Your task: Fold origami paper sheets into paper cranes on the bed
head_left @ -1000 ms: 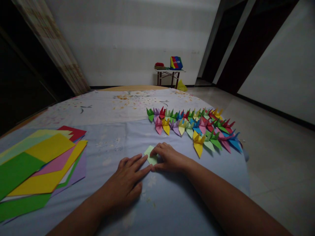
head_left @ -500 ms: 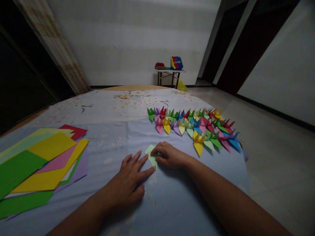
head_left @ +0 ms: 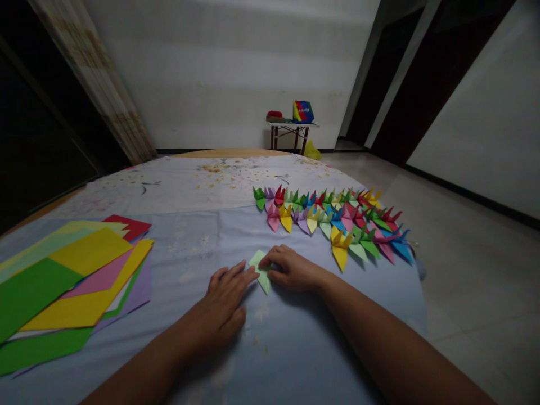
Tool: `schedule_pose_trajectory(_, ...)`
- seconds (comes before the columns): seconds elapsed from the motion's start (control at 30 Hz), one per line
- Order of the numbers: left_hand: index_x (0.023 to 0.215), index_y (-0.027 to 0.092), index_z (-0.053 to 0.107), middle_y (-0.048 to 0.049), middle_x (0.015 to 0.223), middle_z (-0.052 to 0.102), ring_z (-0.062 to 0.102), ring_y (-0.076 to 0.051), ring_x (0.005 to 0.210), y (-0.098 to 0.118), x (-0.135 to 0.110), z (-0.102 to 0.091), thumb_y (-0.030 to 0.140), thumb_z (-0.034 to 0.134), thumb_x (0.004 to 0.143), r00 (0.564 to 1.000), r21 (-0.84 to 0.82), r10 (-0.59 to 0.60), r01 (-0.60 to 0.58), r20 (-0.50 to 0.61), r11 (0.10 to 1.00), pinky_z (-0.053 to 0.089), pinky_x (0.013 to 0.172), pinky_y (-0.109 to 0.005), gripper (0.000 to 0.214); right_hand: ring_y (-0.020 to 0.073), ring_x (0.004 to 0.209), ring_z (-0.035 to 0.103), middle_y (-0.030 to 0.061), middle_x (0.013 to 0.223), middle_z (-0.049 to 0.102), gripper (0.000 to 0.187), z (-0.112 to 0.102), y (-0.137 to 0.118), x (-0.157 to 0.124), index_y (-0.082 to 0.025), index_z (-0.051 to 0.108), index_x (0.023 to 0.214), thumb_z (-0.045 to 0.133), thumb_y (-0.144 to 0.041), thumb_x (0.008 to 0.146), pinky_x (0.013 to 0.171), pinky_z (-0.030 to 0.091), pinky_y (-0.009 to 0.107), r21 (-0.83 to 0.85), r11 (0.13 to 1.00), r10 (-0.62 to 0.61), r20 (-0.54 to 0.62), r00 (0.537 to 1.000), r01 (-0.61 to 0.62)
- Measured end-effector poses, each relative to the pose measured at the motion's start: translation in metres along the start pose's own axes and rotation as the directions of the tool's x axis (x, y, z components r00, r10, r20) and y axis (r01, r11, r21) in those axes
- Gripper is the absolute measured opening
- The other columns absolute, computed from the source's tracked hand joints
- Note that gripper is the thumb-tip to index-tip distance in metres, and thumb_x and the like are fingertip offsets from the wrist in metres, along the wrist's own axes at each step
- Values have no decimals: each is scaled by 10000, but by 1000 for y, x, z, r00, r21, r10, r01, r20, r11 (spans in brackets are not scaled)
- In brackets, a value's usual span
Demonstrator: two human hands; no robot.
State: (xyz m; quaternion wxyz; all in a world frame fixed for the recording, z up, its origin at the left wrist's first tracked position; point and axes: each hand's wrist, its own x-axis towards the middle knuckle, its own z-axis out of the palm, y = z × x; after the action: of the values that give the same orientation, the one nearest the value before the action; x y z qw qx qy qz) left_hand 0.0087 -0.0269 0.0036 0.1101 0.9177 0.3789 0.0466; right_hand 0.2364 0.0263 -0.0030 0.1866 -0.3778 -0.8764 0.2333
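A small pale green folded paper [head_left: 263, 278], kite-shaped with a point toward me, lies on the blue cloth. My right hand [head_left: 291, 269] is closed at its right side, thumb and fingers curled onto the paper and covering part of it. From the left, my left hand [head_left: 228, 301] lies flat and open, its fingertips at the paper's left edge. Beyond my right hand stand several rows of folded paper cranes in many colours, a yellow crane [head_left: 340, 247] being the nearest of them.
Loose coloured paper sheets [head_left: 101, 247] lie in an overlapping pile at the left. A flowered white cloth [head_left: 236, 174] covers the table's far part. Against the back wall, a small table [head_left: 291, 125] carries a multicoloured bag [head_left: 302, 112].
My left hand's fingers have drawn together and back slightly, uncovering more of the paper's near point. My right hand stays at the paper's right side. The view has tilted up slightly.
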Motion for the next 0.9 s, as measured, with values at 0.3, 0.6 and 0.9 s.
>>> schedule_pose_trajectory(0.3, 1305, 236, 417, -88, 1407, 381, 277, -273, 1303, 8, 6, 10, 313, 389, 837, 988, 159, -118, 134, -104, 978, 115, 1055, -540, 475, 184, 917, 477, 61, 936, 535, 271, 2, -1, -1, -199, 620, 1022, 572, -166, 757, 859, 380, 337, 31, 1000, 6, -22, 1000, -5)
schedule_pose_trajectory(0.6, 1318, 153, 406, -123, 1393, 398, 288, -284, 1294, 19, 11, 13, 325, 360, 853, 968, 250, -167, 211, -188, 945, 70, 1043, -537, 497, 182, 925, 482, 61, 959, 523, 288, 2, -3, 0, -225, 642, 1026, 578, -165, 752, 863, 387, 339, 37, 999, 0, -34, 999, 1)
schedule_pose_trajectory(0.9, 1347, 260, 348, -104, 1393, 398, 292, -276, 1295, 24, 12, 16, 338, 367, 871, 987, 194, -93, 118, -132, 974, 90, 1041, -542, 483, 162, 942, 490, 51, 940, 541, 197, 2, 10, 2, -200, 633, 990, 562, -187, 807, 881, 385, 324, 125, 991, 76, -304, 950, -39)
